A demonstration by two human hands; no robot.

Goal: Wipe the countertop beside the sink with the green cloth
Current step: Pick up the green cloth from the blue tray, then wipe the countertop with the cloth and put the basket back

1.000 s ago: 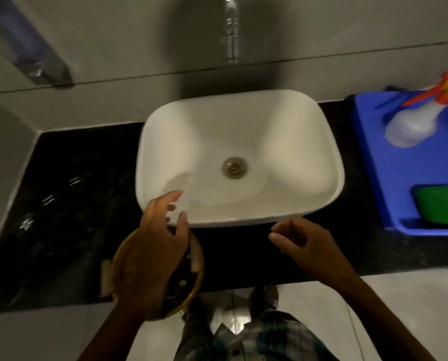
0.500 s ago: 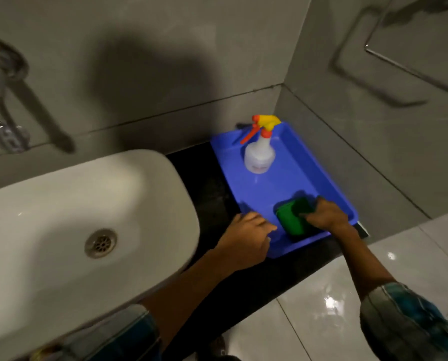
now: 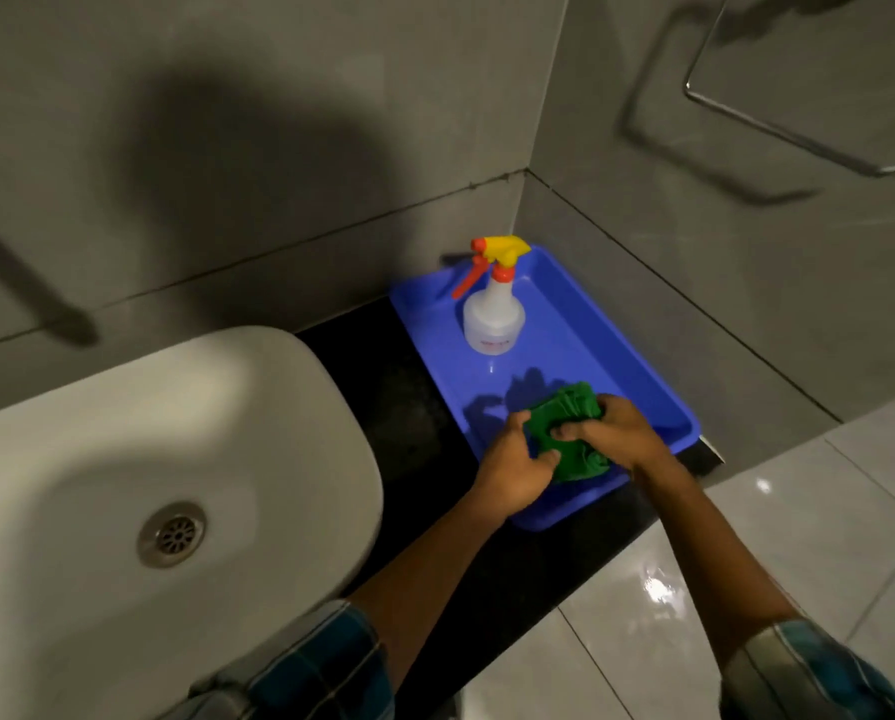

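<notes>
The green cloth (image 3: 564, 431) is bunched up just above the near end of the blue tray (image 3: 580, 350). My right hand (image 3: 614, 433) grips it from the right, fingers curled over its top. My left hand (image 3: 513, 472) holds its left edge, thumb pressed against the fabric. The black countertop (image 3: 409, 407) runs as a narrow dark strip between the white sink (image 3: 164, 485) and the tray.
A white spray bottle (image 3: 493, 317) with a yellow and orange trigger stands at the far end of the tray. Grey tiled walls close in behind and to the right. A metal towel rail (image 3: 798, 132) hangs on the right wall. Glossy floor tiles lie below the counter edge.
My view swung from the sink to the tray on the right. My right hand took hold of the cloth and lifted it, and my left hand came in from the tray's edge to grip it too.
</notes>
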